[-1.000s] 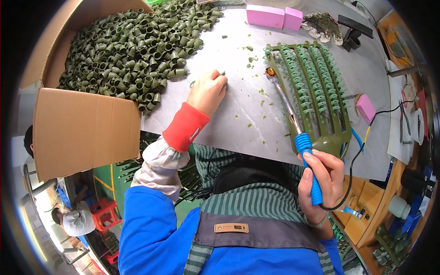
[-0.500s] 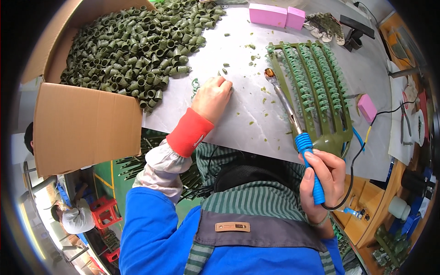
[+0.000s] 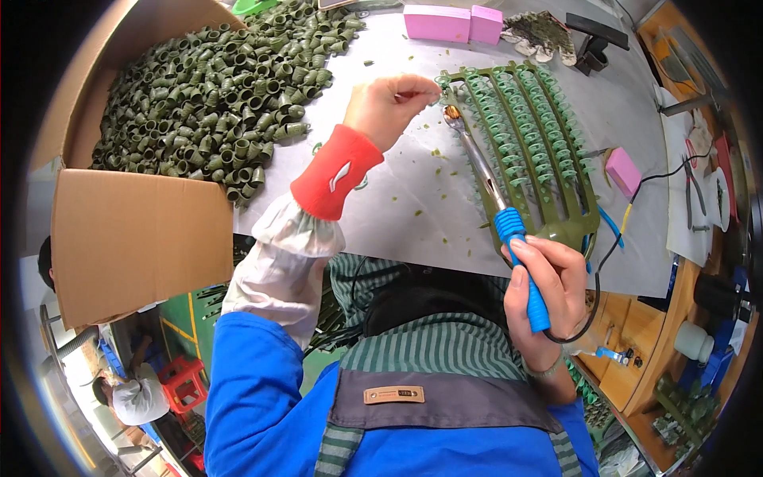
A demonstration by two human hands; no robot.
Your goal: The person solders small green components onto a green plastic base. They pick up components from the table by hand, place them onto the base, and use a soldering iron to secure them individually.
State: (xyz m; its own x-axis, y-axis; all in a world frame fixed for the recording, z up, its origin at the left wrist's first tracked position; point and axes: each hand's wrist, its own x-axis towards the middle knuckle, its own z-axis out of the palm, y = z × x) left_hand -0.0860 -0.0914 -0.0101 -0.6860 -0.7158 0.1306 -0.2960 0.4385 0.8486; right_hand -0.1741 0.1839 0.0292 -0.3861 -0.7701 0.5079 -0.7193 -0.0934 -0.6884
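My right hand (image 3: 548, 290) grips the blue handle of a soldering iron (image 3: 486, 176). Its metal shaft slants up and left, ending in a brownish tip beside the far left corner of an olive-green plastic rack (image 3: 568, 226). Long parallel bars make up the rack, with rows of light green spiral pieces (image 3: 513, 111) along them. My left hand (image 3: 385, 107), in a red wristband, pinches thumb and fingers together close to that same corner. Whatever lies between those fingertips is too small to make out. A light green curl shows right beside them.
A heap of olive-green plastic caps (image 3: 214, 103) spills from a cardboard box (image 3: 139, 246) at left. Pink blocks (image 3: 437, 22), a camouflage glove (image 3: 540, 36) and a black stand (image 3: 596, 36) lie at the back. Another pink block (image 3: 622, 171) sits near the iron's black cord. Green scraps dot the table.
My left hand has lifted from the tabletop and moved right and away, to the rack's far left corner. The soldering iron has stayed nearly the same relative to the rack. The whole view has shifted slightly.
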